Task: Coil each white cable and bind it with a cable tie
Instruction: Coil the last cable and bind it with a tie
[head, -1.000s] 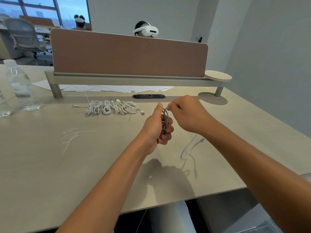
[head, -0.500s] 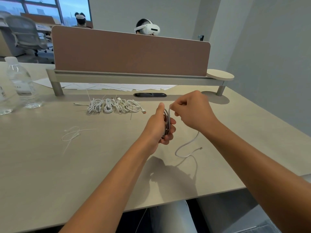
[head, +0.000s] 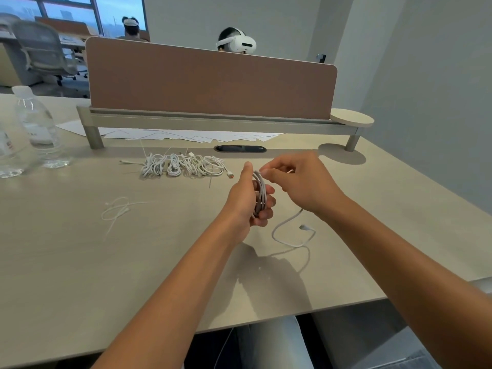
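Note:
My left hand grips a partly wound coil of white cable upright above the desk. My right hand pinches the same cable at the top of the coil. The cable's loose tail hangs down and curls on the desk, ending in a plug. A row of several coiled, bound white cables lies farther back. A thin loose white cable with a tie lies on the desk to the left.
A brown divider screen on a rail crosses the back of the desk, with papers beneath it. Two clear water bottles stand at far left. A person with a white headset sits behind the screen.
My right hand has wound more cable onto the coil, so the loose tail is shorter and its plug has been drawn closer. My left hand keeps holding the coil.

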{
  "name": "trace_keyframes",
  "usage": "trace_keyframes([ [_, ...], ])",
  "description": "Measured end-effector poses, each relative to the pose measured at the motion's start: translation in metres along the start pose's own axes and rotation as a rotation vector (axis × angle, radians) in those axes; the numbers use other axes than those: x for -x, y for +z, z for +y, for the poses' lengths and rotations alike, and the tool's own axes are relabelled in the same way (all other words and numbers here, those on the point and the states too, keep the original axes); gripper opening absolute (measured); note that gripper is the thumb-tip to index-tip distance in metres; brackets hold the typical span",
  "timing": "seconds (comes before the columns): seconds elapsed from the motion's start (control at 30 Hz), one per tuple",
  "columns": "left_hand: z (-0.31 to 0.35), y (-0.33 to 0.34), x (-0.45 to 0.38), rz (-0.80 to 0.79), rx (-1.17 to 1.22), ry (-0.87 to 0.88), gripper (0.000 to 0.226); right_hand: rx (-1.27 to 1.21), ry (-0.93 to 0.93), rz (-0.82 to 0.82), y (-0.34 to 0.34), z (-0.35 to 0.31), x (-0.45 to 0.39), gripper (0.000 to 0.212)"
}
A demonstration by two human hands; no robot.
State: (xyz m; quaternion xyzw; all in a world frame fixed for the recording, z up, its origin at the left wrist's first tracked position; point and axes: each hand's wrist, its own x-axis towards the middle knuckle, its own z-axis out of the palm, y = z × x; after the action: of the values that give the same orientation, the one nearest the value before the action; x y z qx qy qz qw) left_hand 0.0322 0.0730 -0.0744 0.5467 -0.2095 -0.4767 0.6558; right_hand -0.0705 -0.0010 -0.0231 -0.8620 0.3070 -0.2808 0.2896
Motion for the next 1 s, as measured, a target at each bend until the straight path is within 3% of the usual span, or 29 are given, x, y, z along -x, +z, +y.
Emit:
trace_keyframes([
  [0.17, -0.001, -0.002, -0.002, 0.009, 0.013, 0.001, 0.070, 0.086, -0.040, -0.127, 0.000, -0.001, 0.002, 0.028],
  [0.33, -0.001, -0.001, -0.001, -0.026, 0.025, -0.003, 0.070, -0.036, -0.055, -0.044, -0.003, 0.001, 0.003, 0.011],
  [0.43, -0.001, 0.001, -0.002, -0.054, 0.039, -0.014, 0.069, -0.090, -0.078, -0.012, -0.005, 0.002, 0.003, 0.021],
  [0.53, -0.001, 0.004, -0.003, -0.087, 0.052, -0.006, 0.054, -0.061, -0.097, -0.016, -0.004, 0.002, 0.005, 0.024],
  [0.7, 0.004, 0.005, -0.004, 0.026, 0.067, 0.048, 0.033, 0.031, -0.075, 0.012, -0.002, 0.003, 0.010, 0.018],
  [0.83, 0.009, 0.003, -0.005, 0.073, 0.105, 0.108, 0.033, 0.049, 0.000, -0.038, 0.000, 0.009, 0.022, 0.007],
  [1.0, 0.006, 0.003, -0.008, 0.067, 0.137, 0.183, 0.033, -0.037, 0.042, -0.009, -0.002, 0.014, 0.031, 0.018],
])
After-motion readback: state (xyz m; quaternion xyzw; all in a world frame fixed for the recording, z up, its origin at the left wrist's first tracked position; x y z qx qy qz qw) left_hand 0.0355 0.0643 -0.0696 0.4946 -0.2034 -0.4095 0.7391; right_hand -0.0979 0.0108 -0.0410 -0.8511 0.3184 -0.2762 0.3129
